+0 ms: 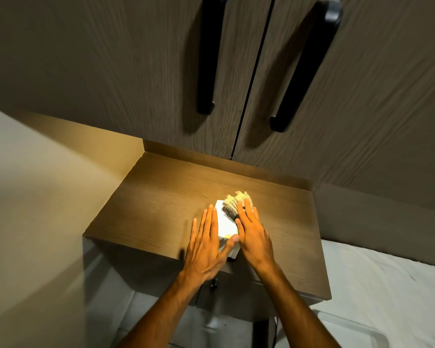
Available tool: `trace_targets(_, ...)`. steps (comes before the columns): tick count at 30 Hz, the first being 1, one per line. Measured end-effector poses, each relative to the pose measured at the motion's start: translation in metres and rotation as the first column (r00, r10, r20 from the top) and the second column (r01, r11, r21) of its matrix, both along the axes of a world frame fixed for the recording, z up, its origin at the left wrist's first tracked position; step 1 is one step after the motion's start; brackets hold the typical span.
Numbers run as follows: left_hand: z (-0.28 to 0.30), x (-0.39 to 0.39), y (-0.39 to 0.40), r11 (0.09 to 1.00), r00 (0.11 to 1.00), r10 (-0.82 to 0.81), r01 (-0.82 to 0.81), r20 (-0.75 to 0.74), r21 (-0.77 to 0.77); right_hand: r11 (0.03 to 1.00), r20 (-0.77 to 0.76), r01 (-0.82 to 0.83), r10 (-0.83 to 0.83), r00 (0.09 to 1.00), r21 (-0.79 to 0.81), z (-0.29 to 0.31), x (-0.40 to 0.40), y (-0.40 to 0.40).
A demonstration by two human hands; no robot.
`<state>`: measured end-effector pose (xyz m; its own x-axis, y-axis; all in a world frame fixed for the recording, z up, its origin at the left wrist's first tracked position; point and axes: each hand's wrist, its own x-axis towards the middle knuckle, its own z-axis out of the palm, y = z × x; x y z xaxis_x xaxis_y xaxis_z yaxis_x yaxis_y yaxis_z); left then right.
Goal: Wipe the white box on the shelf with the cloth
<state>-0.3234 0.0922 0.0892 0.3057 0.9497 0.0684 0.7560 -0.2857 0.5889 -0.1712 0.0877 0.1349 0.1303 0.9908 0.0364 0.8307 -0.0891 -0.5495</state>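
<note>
Pressing one cloth onto one box on the shelf — right hand flat, left hand flat, bracing — no writing legible.

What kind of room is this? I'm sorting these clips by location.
Probably a bedroom: a white-sheeted bed sits beside a small wooden shelf, and wardrobe doors with long black handles stand behind it.

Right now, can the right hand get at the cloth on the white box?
Probably yes. The right hand already lies with its fingers on the cloth atop the white box, nothing between them. The left hand flanks the box's other side, clear of it.
</note>
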Motion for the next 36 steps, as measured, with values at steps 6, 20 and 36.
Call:
trace_targets(6,-0.001,-0.006,0.000,1.000,1.000,0.000,0.000,0.012,-0.008,0.988,0.063,-0.120,0.114,0.992,0.102,-0.006,-0.016,-0.033)
trace_targets(20,-0.001,-0.006,-0.002,1.000,1.000,-0.005,0.005,-0.018,-0.011,0.985,0.144,-0.154,0.141,0.979,0.079,-0.009,-0.006,-0.020)
trace_targets(36,0.005,-0.005,-0.001,0.999,1.000,-0.016,0.015,-0.026,-0.038,0.995,0.104,-0.092,0.095,0.990,-0.030,0.003,0.005,0.010)
